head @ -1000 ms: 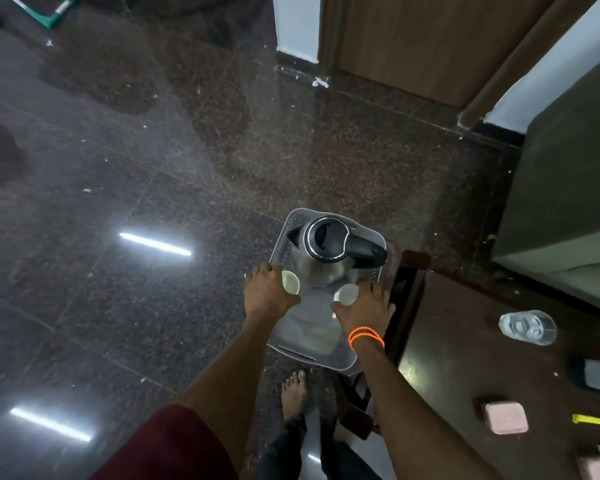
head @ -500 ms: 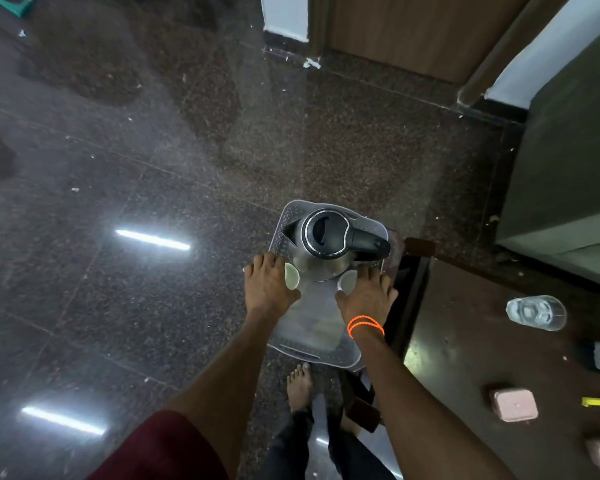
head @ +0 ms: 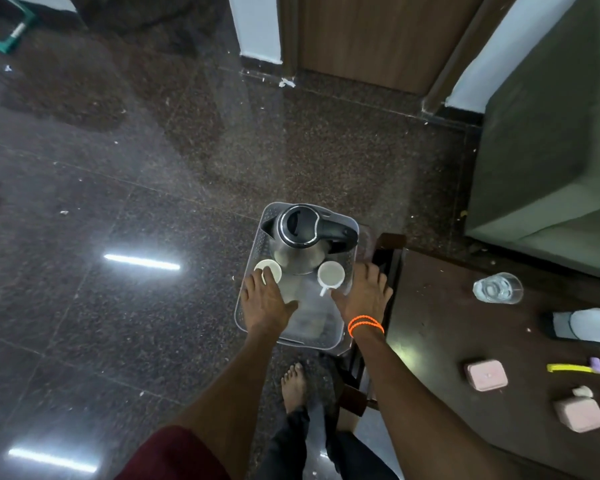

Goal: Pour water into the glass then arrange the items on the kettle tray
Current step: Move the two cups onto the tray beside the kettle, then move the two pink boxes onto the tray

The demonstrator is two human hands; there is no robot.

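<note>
Granite floor, dark and speckled, across most of the frame, with two bright light streaks at lower left. Green sofa at upper right; wooden door at top centre. Dark table at lower right, carrying a glass of water near its upper edge, two pink boxes lower down, and a yellow stick toward the right edge. Clear plastic tray at centre, held above the floor just left of the table. Steel kettle with black lid and handle upright on the tray's upper half, spout pointing left. Two white cups just below the kettle, one at each side, the right one with its handle toward the bottom of the frame. Left hand curled round the tray's left rim, fingertips touching the left cup. Right hand, orange bands at the wrist, gripping the right rim, fingers spread just beside the right cup. Bare foot at bottom centre below the tray.
</note>
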